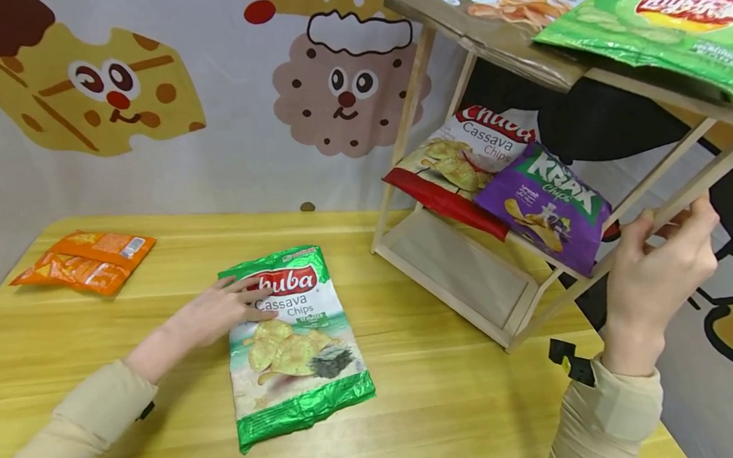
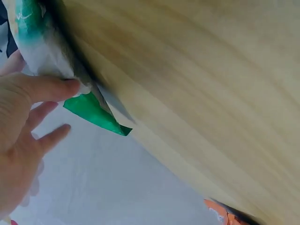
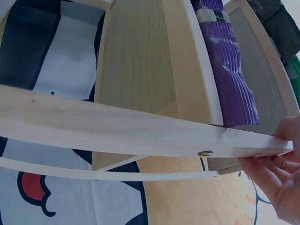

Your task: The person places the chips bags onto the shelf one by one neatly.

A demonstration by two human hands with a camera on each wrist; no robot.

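A white-and-green bag of Chuba cassava chips [image 1: 299,351] lies face up on the table. My left hand [image 1: 226,310] is at its upper left edge, pinching it: in the left wrist view the thumb presses the edge while a finger passes over the top and other fingers spread out. My right hand [image 1: 661,276] grips a wooden post of the small rack [image 1: 452,272], thumb on one side and fingers round the other. On the rack's middle level sit a red-and-white Chuba bag [image 1: 459,166] and a purple Krax chips bag [image 1: 544,206], side by side.
An orange snack bag [image 1: 88,260] lies at the table's back left. On the rack's top rest a green Lay's bag [image 1: 670,31], overhanging the front, and a brown-and-white bag [image 1: 510,5]. A cloth with cartoon figures [image 1: 236,160] hangs behind the table [image 1: 441,411].
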